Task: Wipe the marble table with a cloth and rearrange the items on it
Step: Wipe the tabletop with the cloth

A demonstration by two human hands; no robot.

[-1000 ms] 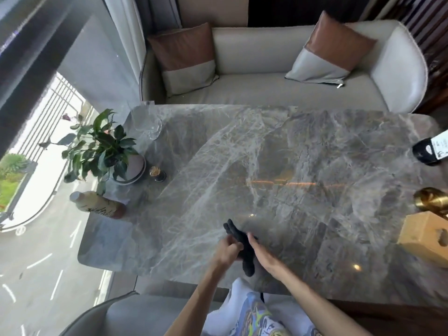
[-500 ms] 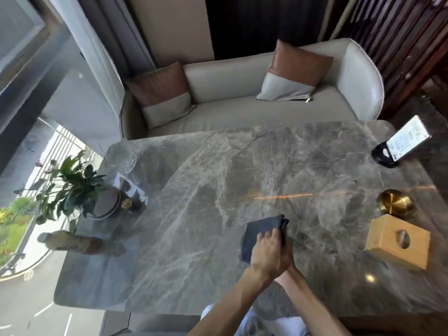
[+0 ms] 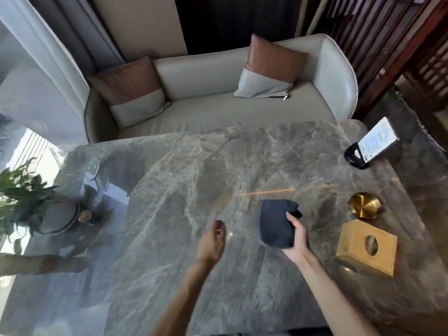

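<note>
A folded dark blue cloth (image 3: 275,223) is held just above the grey marble table (image 3: 181,178), right of its middle. My right hand (image 3: 297,237) grips the cloth from its right side, fingers wrapped over the near edge. To the left of the cloth, my left hand (image 3: 213,241) hovers over the marble, blurred, loosely curled and holding nothing.
A wooden tissue box (image 3: 367,248), a brass dish (image 3: 364,205) and a card stand on a black base (image 3: 371,145) line the right side. A potted plant (image 3: 26,202), a small jar (image 3: 85,216), a glass (image 3: 91,169) and a lying bottle (image 3: 36,264) sit at the left. A sofa (image 3: 218,103) stands beyond.
Both hands were together on the bunched cloth near the front edge. The cloth is now folded flat and held by my right hand alone; my left hand has come off it, leftward.
</note>
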